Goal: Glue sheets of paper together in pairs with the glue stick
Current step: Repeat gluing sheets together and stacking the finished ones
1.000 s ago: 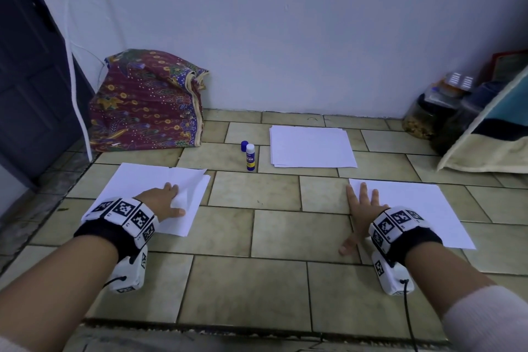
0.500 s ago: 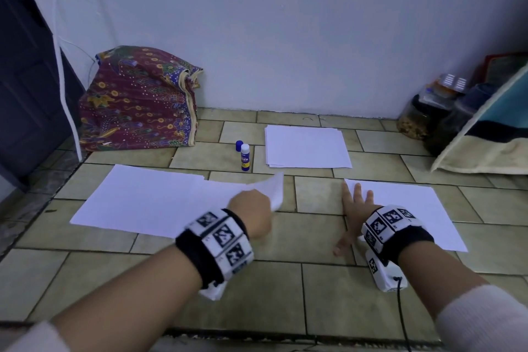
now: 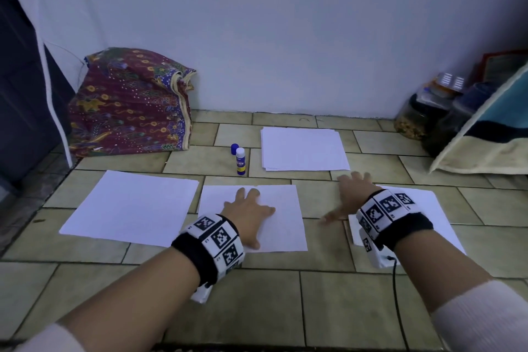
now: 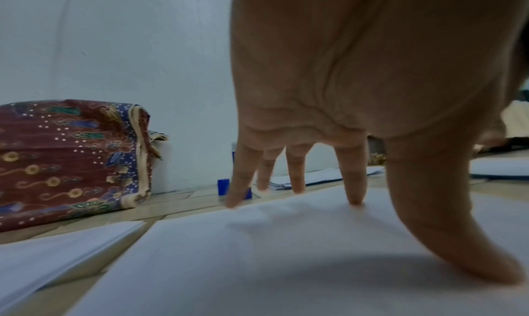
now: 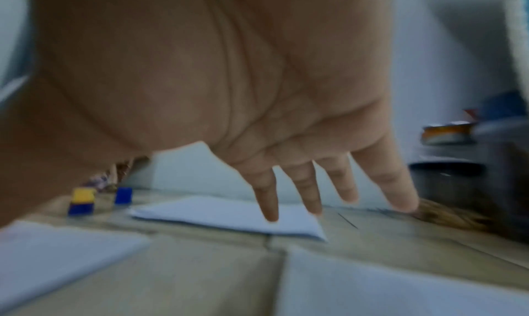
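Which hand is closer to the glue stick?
Left. The left hand lies flat on a sheet just in front of the glue stick; the right hand hovers farther off to its right.

Item count, floor area:

- Single paper sheets: 3, namely left sheet (image 3: 130, 206), centre sheet (image 3: 285, 208), right sheet (image 3: 428, 208).
- Paper stack (image 3: 304, 148): 1, far centre; sheet count within cannot be determined.
- Glue stick (image 3: 241, 161): 1.
- Blue cap (image 3: 235, 149): 1, just beside the glue stick.
- Patterned fabric bundle (image 3: 128, 106): 1, far left.
- Hands: 2, namely left hand (image 3: 248, 213), right hand (image 3: 353, 194).
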Motion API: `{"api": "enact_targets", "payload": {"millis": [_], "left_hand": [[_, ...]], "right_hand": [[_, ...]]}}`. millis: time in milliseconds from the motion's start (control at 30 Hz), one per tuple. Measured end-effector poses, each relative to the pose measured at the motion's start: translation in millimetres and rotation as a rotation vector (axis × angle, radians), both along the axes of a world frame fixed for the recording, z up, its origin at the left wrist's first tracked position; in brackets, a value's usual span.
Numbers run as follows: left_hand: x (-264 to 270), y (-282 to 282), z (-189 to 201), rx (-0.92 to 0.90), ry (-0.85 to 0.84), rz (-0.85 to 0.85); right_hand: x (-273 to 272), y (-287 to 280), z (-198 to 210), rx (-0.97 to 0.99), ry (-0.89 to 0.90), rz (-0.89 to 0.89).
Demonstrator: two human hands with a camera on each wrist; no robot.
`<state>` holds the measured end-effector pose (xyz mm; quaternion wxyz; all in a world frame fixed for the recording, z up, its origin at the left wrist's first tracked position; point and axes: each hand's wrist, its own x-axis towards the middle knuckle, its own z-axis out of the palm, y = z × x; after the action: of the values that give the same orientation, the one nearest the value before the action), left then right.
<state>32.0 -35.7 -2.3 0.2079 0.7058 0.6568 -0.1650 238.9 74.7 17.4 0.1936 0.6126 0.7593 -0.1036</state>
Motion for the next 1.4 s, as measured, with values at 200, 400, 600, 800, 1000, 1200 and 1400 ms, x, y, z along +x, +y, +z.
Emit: {"api": "enact_targets", "payload": {"millis": [200,400,600,800,1000,1200,1400], "left_hand": [[-12.0,7.2,-8.4,-0.156,-0.014,0.094],[-15.9,6.6,-14.3,-0.189,-0.083,0.151],[-19.2,5.6,-19.1,-0.174,-0.136,0.165],[-17.6,3.8,-16.6,-0.148,-0.111,0.178],[-19.6,6.7,-14.7,-0.029,0.089,0.034],[-16.4,13.7,-6.2,0.031,0.179,-0.063],[-10.2,21.7,-0.7,0.178,0.038,-0.059]], "right_hand": [[-80.7,14.6,15.1,-0.005,0.464,0.133],[-148.7,33.6,4.6,-0.084,0.683,0.175],[-176.9,41.3,-5.4,-0.077,0.59,0.191],[-149.6,40.0,5.8,-0.153,0.857,0.053],[-87.4,36.7,15.4,-0.225,0.825,0.027],[-58.5,38.3,5.0,-0.058,0.83,-0.105],[-59.0,28.4,-2.4,-0.068,0.881,-0.089]]}}
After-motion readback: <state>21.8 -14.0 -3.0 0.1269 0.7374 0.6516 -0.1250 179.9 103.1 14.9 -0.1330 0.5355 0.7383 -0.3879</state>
